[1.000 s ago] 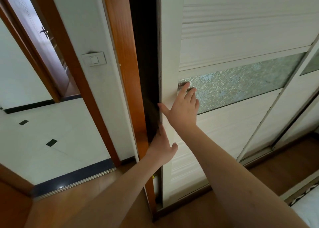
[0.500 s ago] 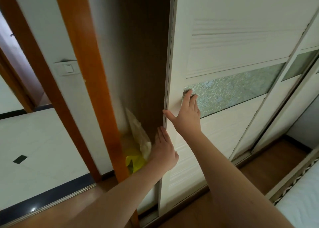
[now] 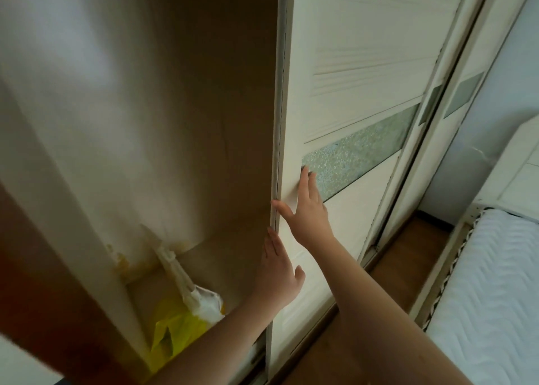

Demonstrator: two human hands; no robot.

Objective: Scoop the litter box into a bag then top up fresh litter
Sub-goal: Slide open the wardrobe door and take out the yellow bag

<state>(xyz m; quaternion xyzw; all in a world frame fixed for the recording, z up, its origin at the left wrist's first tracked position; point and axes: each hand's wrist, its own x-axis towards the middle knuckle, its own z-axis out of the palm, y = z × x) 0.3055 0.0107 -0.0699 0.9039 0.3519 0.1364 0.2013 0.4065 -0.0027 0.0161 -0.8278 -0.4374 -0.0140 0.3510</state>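
Head view, sliding door pushed further right, left hand and right hand flat, unclenched.

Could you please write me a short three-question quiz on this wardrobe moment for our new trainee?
1. True or false: the right hand lies flat on the face of the sliding door, fingertips at the patterned glass strip.
2. Where is the left hand? A) around a scoop B) open at the door's leading edge C) inside the yellow bag
3. Fill in: low in the opened wardrobe compartment, a white bag stands beside a ____ one.

Key: 1 true; 2 B; 3 yellow.
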